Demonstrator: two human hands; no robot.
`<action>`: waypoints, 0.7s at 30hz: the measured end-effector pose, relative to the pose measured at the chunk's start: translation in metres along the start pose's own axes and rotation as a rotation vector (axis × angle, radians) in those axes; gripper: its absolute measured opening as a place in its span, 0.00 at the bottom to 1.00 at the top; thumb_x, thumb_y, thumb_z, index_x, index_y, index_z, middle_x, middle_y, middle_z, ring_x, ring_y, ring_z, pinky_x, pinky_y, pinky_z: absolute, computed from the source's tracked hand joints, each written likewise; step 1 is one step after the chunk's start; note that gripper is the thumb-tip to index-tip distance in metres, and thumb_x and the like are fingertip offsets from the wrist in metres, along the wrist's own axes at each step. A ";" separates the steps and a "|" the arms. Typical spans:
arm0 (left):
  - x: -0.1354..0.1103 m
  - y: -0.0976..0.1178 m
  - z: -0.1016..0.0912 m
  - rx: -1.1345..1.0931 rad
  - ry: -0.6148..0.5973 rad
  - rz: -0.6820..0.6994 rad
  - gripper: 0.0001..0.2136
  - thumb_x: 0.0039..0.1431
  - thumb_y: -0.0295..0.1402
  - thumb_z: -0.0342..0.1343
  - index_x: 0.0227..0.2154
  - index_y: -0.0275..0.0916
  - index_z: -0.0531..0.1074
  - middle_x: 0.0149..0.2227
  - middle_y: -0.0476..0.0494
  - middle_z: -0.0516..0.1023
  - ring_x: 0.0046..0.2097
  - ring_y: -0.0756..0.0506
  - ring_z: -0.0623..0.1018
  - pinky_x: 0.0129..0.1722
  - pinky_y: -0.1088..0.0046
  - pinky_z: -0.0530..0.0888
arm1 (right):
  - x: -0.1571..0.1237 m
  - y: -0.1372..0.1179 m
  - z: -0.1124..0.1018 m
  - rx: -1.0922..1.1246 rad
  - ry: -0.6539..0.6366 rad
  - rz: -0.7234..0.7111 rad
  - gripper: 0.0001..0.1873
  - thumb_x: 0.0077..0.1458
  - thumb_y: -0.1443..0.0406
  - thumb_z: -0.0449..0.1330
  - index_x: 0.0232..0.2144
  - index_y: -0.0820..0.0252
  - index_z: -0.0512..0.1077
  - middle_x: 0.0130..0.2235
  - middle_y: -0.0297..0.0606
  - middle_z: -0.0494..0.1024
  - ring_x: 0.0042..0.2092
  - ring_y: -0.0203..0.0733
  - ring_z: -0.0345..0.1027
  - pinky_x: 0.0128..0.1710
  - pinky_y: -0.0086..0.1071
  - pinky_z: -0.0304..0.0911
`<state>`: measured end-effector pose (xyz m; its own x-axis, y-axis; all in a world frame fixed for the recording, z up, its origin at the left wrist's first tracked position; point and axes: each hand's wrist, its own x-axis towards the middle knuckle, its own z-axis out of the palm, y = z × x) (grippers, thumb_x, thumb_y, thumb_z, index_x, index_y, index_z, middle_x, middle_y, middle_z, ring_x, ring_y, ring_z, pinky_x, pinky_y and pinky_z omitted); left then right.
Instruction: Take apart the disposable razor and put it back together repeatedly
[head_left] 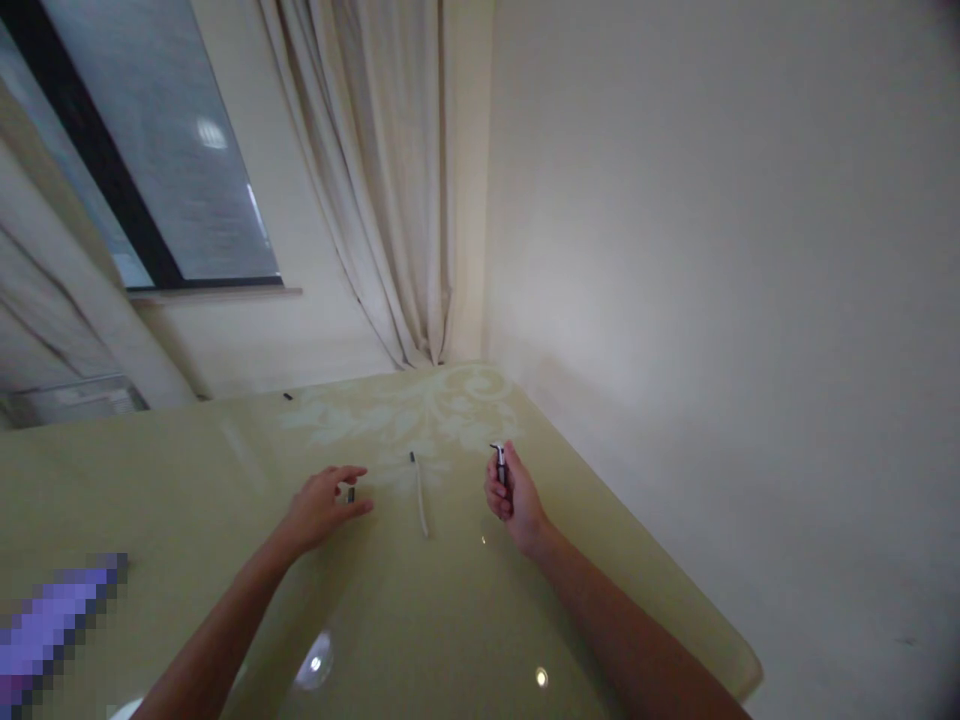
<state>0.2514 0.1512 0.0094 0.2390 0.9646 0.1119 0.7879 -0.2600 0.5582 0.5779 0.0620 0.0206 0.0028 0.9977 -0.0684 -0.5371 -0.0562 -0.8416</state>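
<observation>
My right hand [517, 505] is closed around a small black-and-silver tool [502, 462]. Its shiny bent tip points left above my fingers; the exact kind is not clear. On the left, my left hand [324, 512] is low over the table, thumb and fingers apart. A small dark piece [350, 494] shows in the gap between them, and I cannot tell whether the hand touches it. Between my hands a thin white stick-like or cord-like piece [421, 500] with a dark end lies on the table [405, 620].
Another small dark piece [288, 397] lies near the table's far edge. A pixelated purple object [60, 620] is at the lower left. A wall [712, 300] borders the table's right side, and curtains [390, 180] hang behind it beside a window [165, 140].
</observation>
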 end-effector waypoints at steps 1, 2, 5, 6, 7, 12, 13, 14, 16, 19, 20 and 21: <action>-0.001 -0.014 -0.004 0.001 -0.005 -0.027 0.31 0.44 0.48 0.65 0.52 0.38 0.80 0.47 0.35 0.82 0.42 0.35 0.80 0.46 0.59 0.76 | -0.001 0.003 0.003 -0.022 -0.005 0.020 0.35 0.48 0.32 0.64 0.25 0.56 0.63 0.16 0.19 0.53 0.16 0.25 0.38 0.14 0.24 0.31; -0.002 -0.025 -0.006 -0.004 -0.012 -0.040 0.33 0.43 0.48 0.66 0.52 0.38 0.80 0.47 0.35 0.82 0.43 0.35 0.80 0.46 0.59 0.76 | -0.002 0.006 0.005 -0.044 -0.011 0.038 0.35 0.48 0.32 0.64 0.25 0.56 0.63 0.16 0.19 0.54 0.16 0.26 0.38 0.14 0.25 0.32; -0.003 -0.037 -0.007 -0.056 -0.026 -0.021 0.29 0.44 0.49 0.65 0.48 0.38 0.82 0.47 0.34 0.81 0.42 0.36 0.80 0.46 0.59 0.76 | -0.007 0.012 0.009 -0.100 -0.037 0.064 0.35 0.48 0.33 0.64 0.26 0.57 0.65 0.17 0.19 0.55 0.16 0.26 0.39 0.14 0.25 0.32; -0.003 -0.036 -0.007 -0.077 -0.025 -0.010 0.27 0.45 0.49 0.64 0.46 0.38 0.83 0.46 0.35 0.81 0.41 0.36 0.80 0.46 0.60 0.76 | -0.009 0.012 0.010 -0.116 -0.045 0.061 0.34 0.49 0.33 0.64 0.26 0.57 0.66 0.17 0.19 0.55 0.16 0.26 0.39 0.15 0.25 0.32; -0.003 -0.032 -0.007 -0.098 -0.018 0.004 0.24 0.46 0.48 0.64 0.43 0.39 0.84 0.45 0.36 0.81 0.41 0.36 0.80 0.46 0.60 0.76 | -0.011 0.013 0.011 -0.133 -0.050 0.054 0.34 0.50 0.33 0.64 0.26 0.57 0.66 0.17 0.20 0.56 0.16 0.26 0.40 0.15 0.25 0.32; -0.013 0.015 -0.004 -0.251 0.049 0.134 0.17 0.52 0.44 0.65 0.42 0.42 0.83 0.42 0.40 0.80 0.41 0.39 0.77 0.42 0.63 0.75 | -0.022 0.011 0.018 -0.222 -0.066 0.013 0.30 0.53 0.39 0.66 0.27 0.60 0.71 0.20 0.23 0.60 0.17 0.25 0.42 0.16 0.26 0.33; -0.018 0.029 -0.001 -0.306 0.055 0.176 0.16 0.55 0.44 0.65 0.44 0.44 0.82 0.43 0.41 0.80 0.41 0.40 0.77 0.41 0.65 0.75 | -0.024 0.011 0.020 -0.244 -0.076 0.005 0.29 0.53 0.41 0.68 0.29 0.61 0.73 0.21 0.23 0.61 0.17 0.25 0.42 0.16 0.26 0.33; -0.023 0.044 0.002 -0.369 0.049 0.240 0.16 0.57 0.44 0.65 0.46 0.45 0.82 0.43 0.42 0.79 0.41 0.42 0.76 0.42 0.65 0.75 | -0.026 0.011 0.022 -0.267 -0.090 -0.002 0.27 0.52 0.42 0.69 0.31 0.62 0.75 0.21 0.24 0.62 0.18 0.25 0.41 0.16 0.26 0.33; -0.033 0.072 0.011 -0.484 0.010 0.397 0.16 0.59 0.43 0.66 0.49 0.48 0.81 0.44 0.43 0.78 0.43 0.43 0.76 0.45 0.66 0.74 | -0.031 0.012 0.026 -0.302 -0.121 -0.012 0.26 0.52 0.45 0.71 0.35 0.62 0.78 0.21 0.23 0.61 0.18 0.26 0.40 0.16 0.26 0.34; -0.045 0.102 0.021 -0.572 -0.012 0.538 0.16 0.60 0.45 0.67 0.50 0.50 0.81 0.46 0.43 0.77 0.45 0.43 0.75 0.48 0.65 0.74 | -0.037 0.012 0.030 -0.309 -0.141 -0.016 0.24 0.51 0.47 0.73 0.37 0.62 0.79 0.19 0.21 0.56 0.19 0.27 0.40 0.17 0.26 0.35; -0.048 0.108 0.023 -0.585 -0.007 0.559 0.16 0.60 0.45 0.67 0.50 0.50 0.81 0.46 0.43 0.77 0.45 0.43 0.75 0.47 0.66 0.74 | -0.038 0.011 0.031 -0.299 -0.139 -0.015 0.24 0.50 0.48 0.74 0.37 0.62 0.79 0.18 0.20 0.55 0.19 0.27 0.39 0.17 0.26 0.35; -0.050 0.112 0.023 -0.594 0.000 0.571 0.16 0.61 0.45 0.67 0.50 0.50 0.81 0.46 0.43 0.76 0.45 0.43 0.75 0.47 0.66 0.74 | -0.040 0.011 0.032 -0.289 -0.140 -0.011 0.23 0.50 0.49 0.74 0.37 0.62 0.79 0.18 0.20 0.55 0.19 0.27 0.40 0.18 0.26 0.35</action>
<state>0.3406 0.0725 0.0471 0.5120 0.6909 0.5104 0.1134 -0.6434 0.7571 0.5449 0.0228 0.0311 -0.1200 0.9928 -0.0011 -0.2754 -0.0344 -0.9607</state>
